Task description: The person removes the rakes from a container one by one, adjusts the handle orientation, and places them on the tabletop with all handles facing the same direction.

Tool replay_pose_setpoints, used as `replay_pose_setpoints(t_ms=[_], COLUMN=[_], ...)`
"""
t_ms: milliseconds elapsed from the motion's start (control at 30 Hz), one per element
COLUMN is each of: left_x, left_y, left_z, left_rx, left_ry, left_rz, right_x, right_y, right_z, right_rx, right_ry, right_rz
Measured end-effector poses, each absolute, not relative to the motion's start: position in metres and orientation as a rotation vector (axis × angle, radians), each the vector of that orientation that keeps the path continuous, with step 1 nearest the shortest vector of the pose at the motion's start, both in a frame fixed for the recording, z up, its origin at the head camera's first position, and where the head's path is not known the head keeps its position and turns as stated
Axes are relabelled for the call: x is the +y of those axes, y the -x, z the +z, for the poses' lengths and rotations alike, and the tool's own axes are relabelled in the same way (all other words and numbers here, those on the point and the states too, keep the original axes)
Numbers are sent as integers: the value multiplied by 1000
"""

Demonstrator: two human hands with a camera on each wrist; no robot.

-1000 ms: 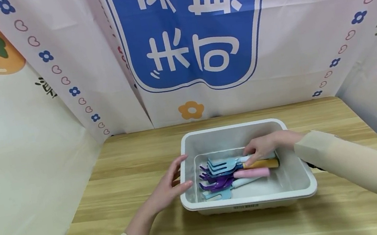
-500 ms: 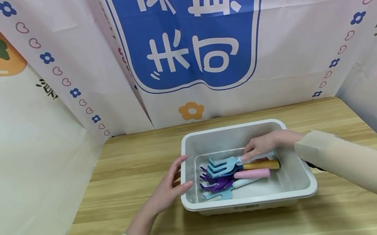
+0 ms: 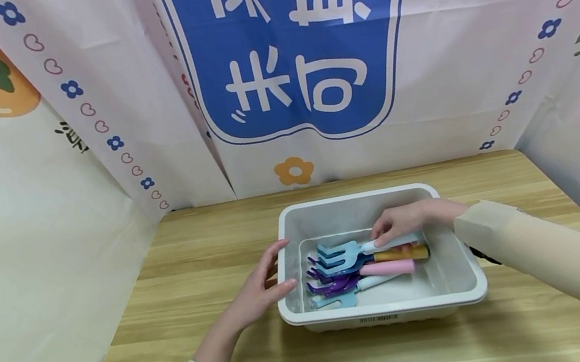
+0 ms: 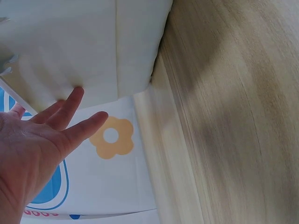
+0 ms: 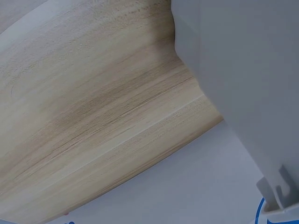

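A white plastic bin (image 3: 462, 297) holds several small garden tools. Inside it, my right hand (image 3: 397, 223) pinches the white handle of a light blue hand fork (image 3: 346, 255) on top of the pile, its tines pointing left. Just below that handle lies a wooden-coloured handle (image 3: 403, 254), then a pink one (image 3: 388, 268) beside purple tines (image 3: 340, 285). Another light blue fork (image 3: 347, 300) lies nearest the front wall. My left hand (image 3: 255, 291) touches the bin's left side with fingers extended, thumb at the rim; its fingertips meet the outer wall (image 4: 84, 42) in the left wrist view.
The bin stands on a wooden table (image 3: 209, 242). A printed cloth with a blue panel (image 3: 294, 50) hangs behind, with pale cloth (image 3: 27, 255) at the left. In the right wrist view the bin's outer wall (image 5: 247, 70) blocks sight of my right hand.
My right fingers have come together on the white handle from a wider spread. The top light blue fork has shifted slightly left. My left hand has stayed in place.
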State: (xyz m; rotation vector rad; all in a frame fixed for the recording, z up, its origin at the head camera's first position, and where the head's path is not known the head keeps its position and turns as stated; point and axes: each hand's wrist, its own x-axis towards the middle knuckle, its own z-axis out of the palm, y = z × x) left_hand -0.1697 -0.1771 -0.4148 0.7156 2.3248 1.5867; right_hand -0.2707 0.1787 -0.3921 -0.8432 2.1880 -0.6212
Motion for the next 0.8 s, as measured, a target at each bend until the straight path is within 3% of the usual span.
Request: replay_pose_setpoints(t_ms=[400, 800], left_x=[-176, -177], left_y=[168, 169], left_z=[-412, -414], left_rx=[2315, 2293], left_ry=[-679, -723], left_rz=[1586, 1610], right_x=[180, 181], right_y=[266, 264], right_z=[-385, -367], right_rx=[2132, 2203], right_ry=[706, 794], right_rz=[-702, -693])
